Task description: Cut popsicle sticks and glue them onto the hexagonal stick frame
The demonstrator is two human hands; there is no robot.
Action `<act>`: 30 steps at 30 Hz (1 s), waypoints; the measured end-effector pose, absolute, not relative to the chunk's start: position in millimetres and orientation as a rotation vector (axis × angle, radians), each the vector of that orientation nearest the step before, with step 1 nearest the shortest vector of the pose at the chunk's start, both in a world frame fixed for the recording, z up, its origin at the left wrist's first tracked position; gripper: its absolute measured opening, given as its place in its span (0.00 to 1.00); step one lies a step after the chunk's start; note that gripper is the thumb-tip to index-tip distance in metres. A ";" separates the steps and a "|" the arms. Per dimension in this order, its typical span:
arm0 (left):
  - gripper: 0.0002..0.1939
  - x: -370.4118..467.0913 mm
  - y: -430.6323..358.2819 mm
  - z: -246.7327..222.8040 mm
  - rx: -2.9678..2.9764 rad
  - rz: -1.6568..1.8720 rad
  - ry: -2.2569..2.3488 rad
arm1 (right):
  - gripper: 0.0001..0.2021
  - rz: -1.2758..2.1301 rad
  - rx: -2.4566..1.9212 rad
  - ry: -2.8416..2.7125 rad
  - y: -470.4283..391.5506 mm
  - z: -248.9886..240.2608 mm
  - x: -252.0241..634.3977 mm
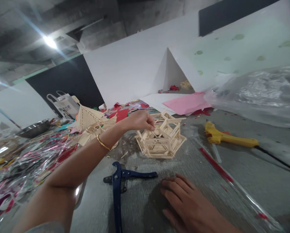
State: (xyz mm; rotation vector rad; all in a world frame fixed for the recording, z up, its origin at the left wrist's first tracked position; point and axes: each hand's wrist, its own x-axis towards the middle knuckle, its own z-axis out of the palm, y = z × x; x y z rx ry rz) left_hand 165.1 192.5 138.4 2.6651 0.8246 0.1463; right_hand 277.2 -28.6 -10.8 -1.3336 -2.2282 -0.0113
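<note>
A basket-like frame of pale wooden sticks (158,145) stands on the grey table. My left hand (141,120), with a gold bangle at the wrist, is at the frame's upper left edge; its fingers are pinched together, and anything between them is too small to make out. My right hand (182,197) lies on the table nearer to me, fingers spread and slightly bent, holding nothing. Just left of it lies a blue cutter (118,181) with its handles apart. A yellow glue gun (232,139) rests on its side at the right.
A pointed stick structure (88,118) stands behind my left forearm. Wrapped strips (38,158) are heaped at the left, near a metal bowl (34,127). Pink paper (187,103) and clear plastic (261,90) lie at the back. A red-and-clear tube (215,163) lies at the right.
</note>
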 end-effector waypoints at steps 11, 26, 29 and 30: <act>0.07 169.8 188.8 133.7 2.742 0.178 0.802 | 0.12 -0.022 -1.329 -2.215 -28.1 -9.7 277.3; 0.09 170.5 192.1 137.1 2.747 0.085 0.689 | 0.10 -0.158 -1.321 -2.219 -25.8 -17.4 276.4; 0.09 170.0 192.5 137.3 2.739 0.077 0.684 | 0.09 -0.188 -1.332 -2.215 -25.2 -21.4 277.1; 0.08 169.9 192.4 137.6 2.739 0.069 0.687 | 0.09 -0.194 -1.335 -2.218 -25.1 -22.5 277.7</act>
